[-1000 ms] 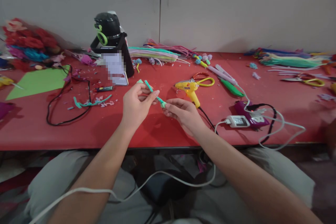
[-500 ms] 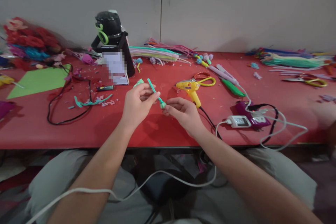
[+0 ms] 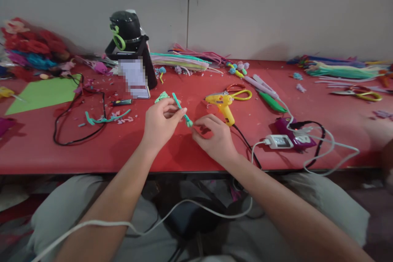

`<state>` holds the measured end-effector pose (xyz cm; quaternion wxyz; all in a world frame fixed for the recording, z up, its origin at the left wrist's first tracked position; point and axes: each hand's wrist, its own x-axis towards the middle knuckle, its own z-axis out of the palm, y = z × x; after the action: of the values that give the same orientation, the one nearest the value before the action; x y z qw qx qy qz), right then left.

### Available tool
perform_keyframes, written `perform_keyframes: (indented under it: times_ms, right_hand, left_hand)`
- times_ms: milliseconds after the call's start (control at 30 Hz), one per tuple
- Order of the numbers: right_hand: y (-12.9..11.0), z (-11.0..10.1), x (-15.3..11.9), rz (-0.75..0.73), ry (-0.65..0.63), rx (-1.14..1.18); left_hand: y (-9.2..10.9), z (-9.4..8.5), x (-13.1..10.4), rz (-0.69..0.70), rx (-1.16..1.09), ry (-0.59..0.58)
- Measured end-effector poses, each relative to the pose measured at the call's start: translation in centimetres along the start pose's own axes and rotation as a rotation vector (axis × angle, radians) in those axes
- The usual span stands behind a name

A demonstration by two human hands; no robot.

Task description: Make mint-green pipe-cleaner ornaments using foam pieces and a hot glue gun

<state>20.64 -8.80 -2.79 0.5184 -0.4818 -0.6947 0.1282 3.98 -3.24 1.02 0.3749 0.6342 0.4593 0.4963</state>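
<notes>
My left hand (image 3: 159,122) pinches a green pipe cleaner (image 3: 176,100) between thumb and fingers. It slants down to the right and ends in a small rounded bud of twisted green. Close to that bud, on its right, is my right hand (image 3: 216,137), its thumb and forefinger apart and nothing seen between them. Just behind my left fingers a light green fuzzy piece (image 3: 161,97) lies on the table. A yellow hot glue gun (image 3: 221,101) rests behind my right hand, its black cord running toward the front edge.
Red-and-yellow scissors (image 3: 241,93) lie beyond the glue gun, near a lilac hair-straightener-like tool (image 3: 260,86). A black bottle (image 3: 150,67) stands behind a phone (image 3: 135,80). Bundles of pipe cleaners (image 3: 340,69) lie along the wall. A power bank (image 3: 279,142) with white cable sits at right.
My right hand has let go of the green bud and drawn slightly down, its fingers parting. My left hand still holds the pipe cleaner in nearly the same place.
</notes>
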Motion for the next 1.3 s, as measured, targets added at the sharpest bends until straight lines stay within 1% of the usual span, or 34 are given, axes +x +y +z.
perform_keyframes:
  times_ms: [167,433,567,733,933,1133,1300]
  right_hand:
    - [0.3,0.2,0.0,-0.096,0.024,-0.082]
    - [0.4,0.1,0.0,-0.169,0.023,-0.19]
    - [0.5,0.0,-0.1,-0.189,-0.007,-0.279]
    - [0.2,-0.1,-0.1,-0.206,-0.051,-0.372]
    - [-0.4,-0.3,0.0,-0.256,-0.095,-0.491]
    - [-0.8,-0.4,0.0,-0.236,-0.121,-0.55]
    - [-0.9,-0.6,0.0,-0.163,-0.161,-0.462]
  left_hand:
    - [-0.1,0.0,0.0,0.013,0.016,-0.018]
    - [-0.5,0.0,-0.1,0.033,0.059,-0.001]
    - [-0.4,0.1,-0.2,0.02,0.089,0.008]
    - [-0.2,0.1,-0.3,0.05,0.149,0.025]
    - [-0.1,0.2,-0.4,0.012,0.139,0.007]
    - [-0.7,0.3,-0.4,0.016,0.142,-0.005]
    - [-0.8,0.2,-0.3,0.018,0.149,0.01]
